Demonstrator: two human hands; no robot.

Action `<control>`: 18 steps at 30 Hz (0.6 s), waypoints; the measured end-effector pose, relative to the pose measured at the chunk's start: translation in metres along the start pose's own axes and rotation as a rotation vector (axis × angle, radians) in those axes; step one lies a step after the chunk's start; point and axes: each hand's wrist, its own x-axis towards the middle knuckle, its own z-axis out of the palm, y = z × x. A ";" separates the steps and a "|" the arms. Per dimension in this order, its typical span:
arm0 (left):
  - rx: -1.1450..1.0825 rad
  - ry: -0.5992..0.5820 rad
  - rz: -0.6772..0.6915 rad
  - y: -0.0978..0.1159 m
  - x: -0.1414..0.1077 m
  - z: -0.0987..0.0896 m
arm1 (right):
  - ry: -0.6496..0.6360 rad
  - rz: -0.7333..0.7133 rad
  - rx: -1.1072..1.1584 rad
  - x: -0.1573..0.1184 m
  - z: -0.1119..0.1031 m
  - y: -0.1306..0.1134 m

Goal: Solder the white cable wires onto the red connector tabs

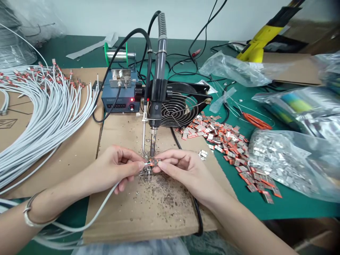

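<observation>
My left hand (118, 168) pinches the end of a white cable (102, 205), which trails down to the lower left. Between thumb and fingers, my right hand (180, 166) grips a small USB connector (156, 162) with orange plastic and a metal shell. Cable end and connector meet just under the tip of a soldering iron (153, 141) clamped upright in a stand. A thin metal feed tube (143, 138) comes down beside the iron tip. Whether the wires touch the connector's contacts is too small to tell.
A bundle of white cables (47, 117) with orange-tipped ends lies left. Behind stand a blue control box (120, 94), a solder spool (117, 56) and a black fan (176, 109). On the right are piled USB connectors (228, 141), a bag of metal parts (281, 159) and orange-handled pliers (256, 120).
</observation>
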 end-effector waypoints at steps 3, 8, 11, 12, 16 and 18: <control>-0.020 -0.002 -0.005 -0.001 -0.001 0.000 | -0.010 0.004 0.017 0.000 0.000 0.000; -0.051 -0.001 -0.008 -0.002 -0.002 0.000 | -0.040 -0.010 0.046 -0.001 0.000 0.000; -0.059 -0.003 -0.025 -0.001 -0.001 0.000 | -0.044 -0.013 0.055 -0.001 0.000 0.000; -0.061 -0.001 -0.032 -0.001 -0.001 0.000 | -0.042 -0.009 0.051 -0.001 0.000 0.000; -0.061 0.003 -0.036 0.001 0.000 0.000 | -0.037 0.007 0.049 -0.001 -0.001 0.000; -0.060 0.005 -0.027 0.001 0.000 0.000 | -0.035 0.007 0.053 -0.002 0.000 -0.001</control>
